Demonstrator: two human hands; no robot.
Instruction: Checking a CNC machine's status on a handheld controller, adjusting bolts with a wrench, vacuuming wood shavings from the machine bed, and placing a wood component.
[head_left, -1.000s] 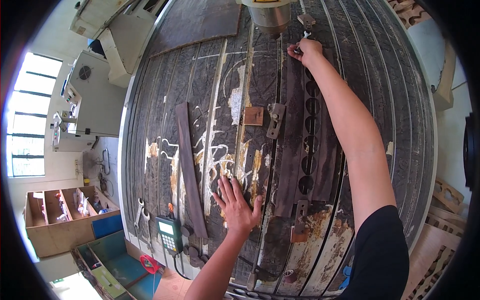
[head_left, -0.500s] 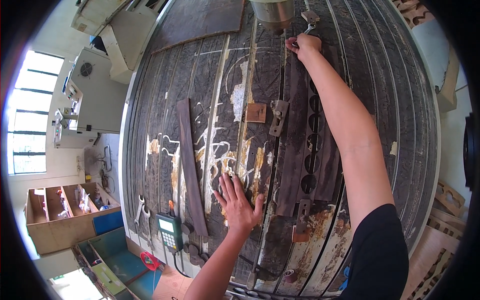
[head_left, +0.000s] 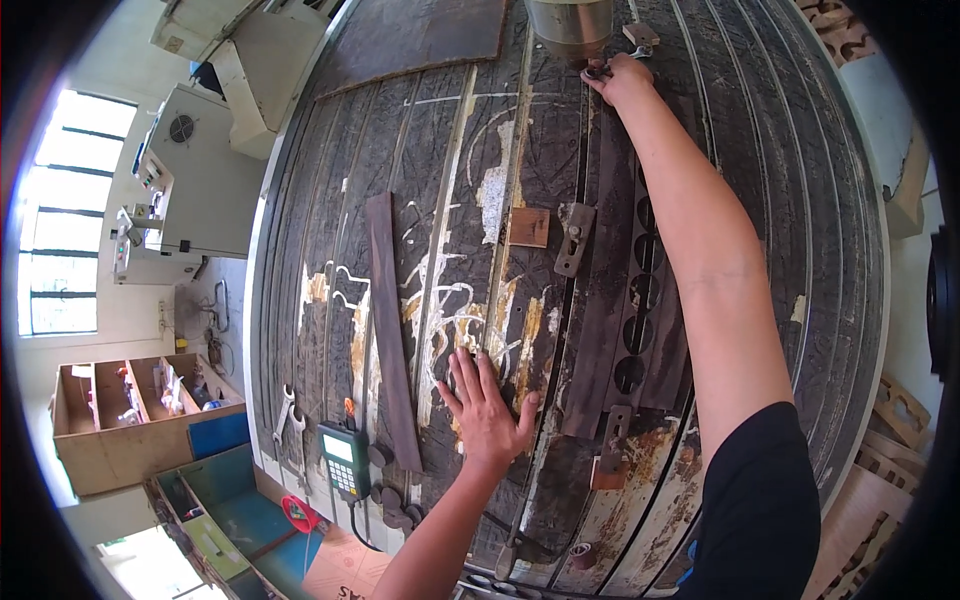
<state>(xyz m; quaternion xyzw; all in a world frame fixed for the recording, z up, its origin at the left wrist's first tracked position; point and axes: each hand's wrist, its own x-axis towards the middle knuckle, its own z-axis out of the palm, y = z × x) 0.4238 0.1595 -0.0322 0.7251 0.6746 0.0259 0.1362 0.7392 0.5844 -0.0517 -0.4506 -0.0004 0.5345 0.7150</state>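
Note:
My left hand (head_left: 490, 418) lies flat with fingers spread on the worn, slotted machine bed (head_left: 450, 330). At the far side, my right hand (head_left: 620, 78) is closed around a wrench (head_left: 642, 52), whose head reaches a clamp block (head_left: 640, 35). Below the right forearm lie dark wooden strips (head_left: 597, 330), the middle one with a row of round holes. A slotted metal clamp (head_left: 616, 430) sits at their near end on a small wooden block (head_left: 606, 476). To their left are another metal clamp (head_left: 574, 240) and a reddish-brown wood block (head_left: 529, 227).
A metal spindle (head_left: 570, 28) hangs just left of my right hand. A loose dark strip (head_left: 392, 320) lies at left. Near the left edge are a handheld keypad controller (head_left: 343, 460) and two wrenches (head_left: 297, 440). A dark board (head_left: 410, 40) covers the far left.
My right hand has turned the wrench slightly, its wrist swinging at the far clamp. My left hand stays on the bed. The whole view has shifted a little.

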